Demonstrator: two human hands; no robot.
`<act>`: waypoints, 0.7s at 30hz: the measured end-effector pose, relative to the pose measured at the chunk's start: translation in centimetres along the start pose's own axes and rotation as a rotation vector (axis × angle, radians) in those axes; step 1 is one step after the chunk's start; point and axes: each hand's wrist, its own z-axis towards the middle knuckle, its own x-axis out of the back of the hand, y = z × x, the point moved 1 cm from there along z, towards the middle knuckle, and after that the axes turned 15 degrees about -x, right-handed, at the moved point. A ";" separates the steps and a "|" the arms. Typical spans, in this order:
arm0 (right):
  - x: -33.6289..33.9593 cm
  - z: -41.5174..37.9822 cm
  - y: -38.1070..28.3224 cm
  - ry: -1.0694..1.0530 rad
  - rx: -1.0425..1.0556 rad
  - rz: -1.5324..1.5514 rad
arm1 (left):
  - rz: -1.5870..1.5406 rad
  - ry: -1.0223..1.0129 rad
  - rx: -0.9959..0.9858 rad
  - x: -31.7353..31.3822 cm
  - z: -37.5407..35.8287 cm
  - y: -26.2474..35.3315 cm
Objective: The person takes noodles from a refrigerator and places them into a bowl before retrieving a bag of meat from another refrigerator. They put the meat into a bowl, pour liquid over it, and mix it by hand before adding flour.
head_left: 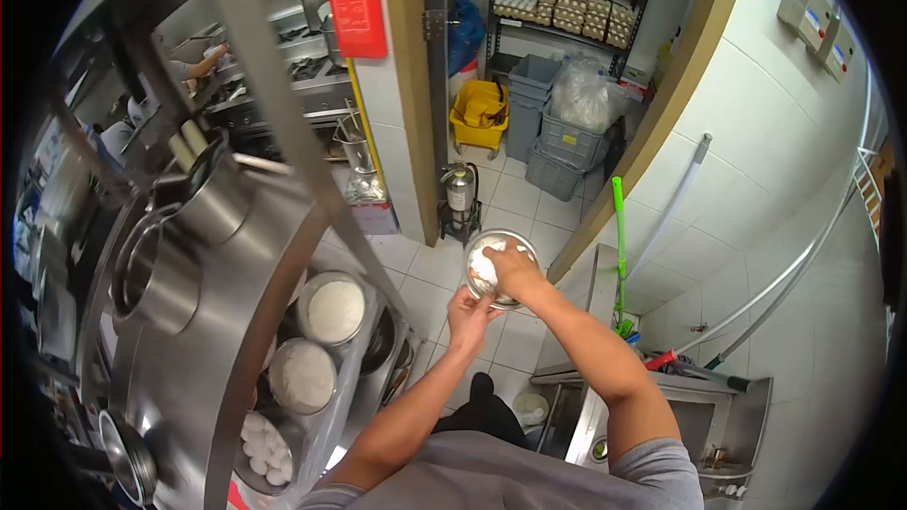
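Note:
A round metal bowl [472, 244] with white contents [484, 269] is held out in front of my body, above the tiled floor. My left hand [470, 318] grips the bowl's near rim from below. Over the bowl, my right hand [511, 269] reaches in, its fingers down in the white contents; what they hold, if anything, is hidden. To the left, on a lower shelf, stand two round containers of white powder [335, 311] [303, 376] and a bowl of eggs [265, 450].
A steel shelf [255, 283] with metal pots [161, 269] runs along the left. A sink [694, 411] and a green-handled tool [619, 236] are at the right. Ahead are a fire extinguisher [460, 198], a yellow bucket [480, 115] and grey crates [564, 156]. People work at back left.

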 end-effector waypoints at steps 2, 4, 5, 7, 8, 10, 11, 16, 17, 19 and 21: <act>0.9 3.4 1.6 -0.013 0.079 0.038 | 0.053 -0.009 0.040 -1.6 1.8 1.6; 1.0 5.7 3.3 0.124 0.314 0.097 | 0.051 -0.003 0.076 -2.5 3.3 3.8; 2.6 5.8 3.4 0.019 0.370 0.092 | 0.026 -0.019 0.083 -2.5 3.9 4.7; 7.9 5.9 2.8 -0.115 0.424 0.086 | 0.004 -0.018 0.127 -3.2 5.4 6.8; 10.2 6.3 2.5 -0.150 0.420 0.084 | -0.010 -0.021 0.130 -3.4 6.2 7.0; 11.0 8.8 1.9 -0.179 0.395 0.071 | -0.015 0.027 0.115 -3.5 7.9 6.2; 10.2 10.4 1.4 -0.177 0.364 0.067 | -0.012 0.047 0.104 -3.5 8.8 5.9; 6.6 20.0 -2.9 -0.281 0.296 -0.004 | -0.015 0.145 0.007 -4.1 15.2 3.9; 7.0 21.2 -4.1 -0.296 0.279 -0.037 | -0.024 0.159 -0.015 -3.5 16.5 3.2; 6.0 24.8 -5.4 -0.248 0.424 -0.058 | -0.045 0.194 -0.034 -2.6 19.7 2.6; 7.4 26.7 -6.9 -0.240 0.471 -0.038 | -0.046 0.238 -0.023 -1.8 22.5 2.2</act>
